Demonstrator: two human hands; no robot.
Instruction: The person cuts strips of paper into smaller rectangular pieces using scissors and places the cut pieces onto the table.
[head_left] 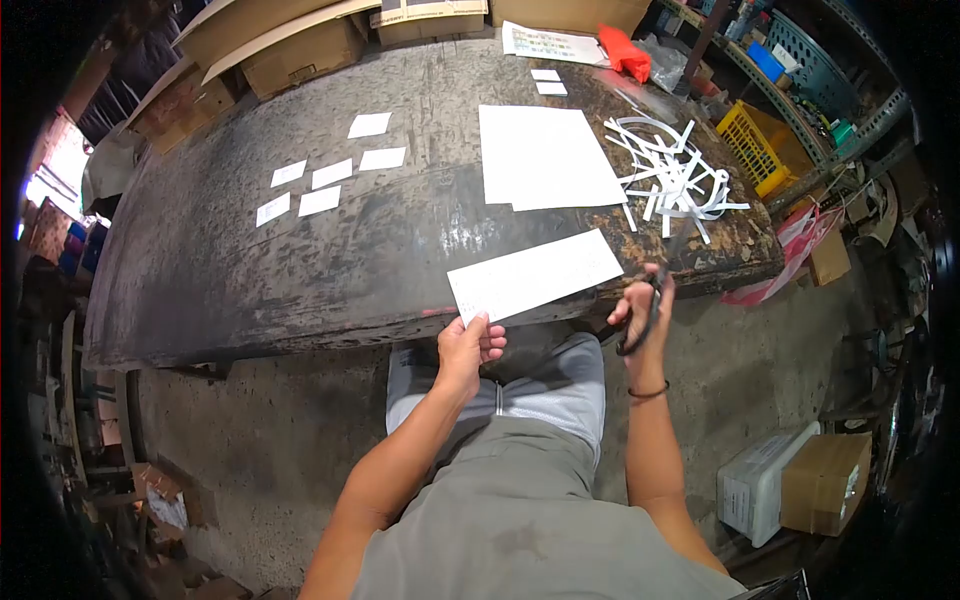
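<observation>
My left hand (466, 350) pinches the near left corner of a long white paper strip (537, 275), held over the table's front edge. Black-handled scissors (650, 318) are in my right hand (642, 322), just right of the strip's far end; their blades point up and look blurred. Beyond the strip lies a stack of white paper sheets (548, 158). A tangle of thin paper offcuts (675, 182) is heaped to its right. Several small cut paper cards (332, 174) lie spread on the left half of the table, and two more small cards (548, 82) sit behind the stack.
The dark worn table (220, 260) has cardboard boxes (300, 60) along its back. At the back right are a printed sheet (555, 45), a red bag (625, 52) and clear plastic. A yellow crate (755, 150) and shelving stand to the right. Boxes (825, 483) rest on the floor.
</observation>
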